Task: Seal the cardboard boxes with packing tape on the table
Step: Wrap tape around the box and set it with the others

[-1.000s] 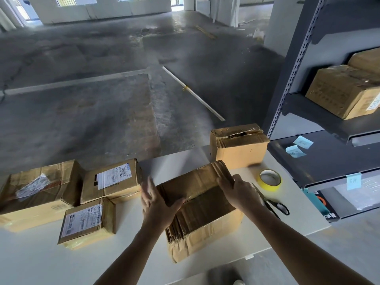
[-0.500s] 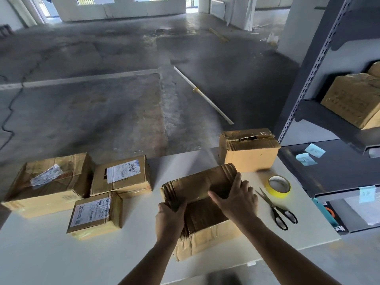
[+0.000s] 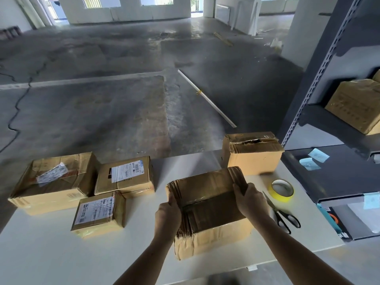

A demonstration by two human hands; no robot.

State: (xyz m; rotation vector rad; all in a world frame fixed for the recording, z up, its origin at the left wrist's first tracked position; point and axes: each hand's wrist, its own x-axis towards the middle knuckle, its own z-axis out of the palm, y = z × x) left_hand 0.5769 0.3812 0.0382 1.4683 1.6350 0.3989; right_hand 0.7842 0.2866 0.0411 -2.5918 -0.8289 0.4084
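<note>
Floor (image 3: 102, 110): bare, stained concrete with a pale painted line and a long white strip lying on it, beyond the desk.
Shelf rack (image 3: 320, 79): dark grey, at the right, carrying a carton (image 3: 355, 103); blue notes (image 3: 318, 155) are stuck on a lower shelf.
Desk (image 3: 51, 254): white top, holding five cardboard boxes.
Big box (image 3: 55, 182): far left, with a crumpled label on top.
Centre box (image 3: 207, 194): in front of the person, near the desk's front edge, worn, its top flaps folded down.
Back box (image 3: 253, 153): just behind the centre box to the right, its top torn along the seam.
Labelled box (image 3: 125, 175): just right of the big box.
Small labelled box (image 3: 98, 212): in front of those two.
Left hand (image 3: 167, 217): fingers curled over the centre box's left top edge, gripping it.
Right hand (image 3: 250, 200): gripping the box's right top edge, fingers wrapped over the flap.
Scissors (image 3: 285, 219): black handles, lying on the desk right of the centre box.
Tape roll (image 3: 282, 197): yellow, lying flat just beyond the scissors, untouched.
</note>
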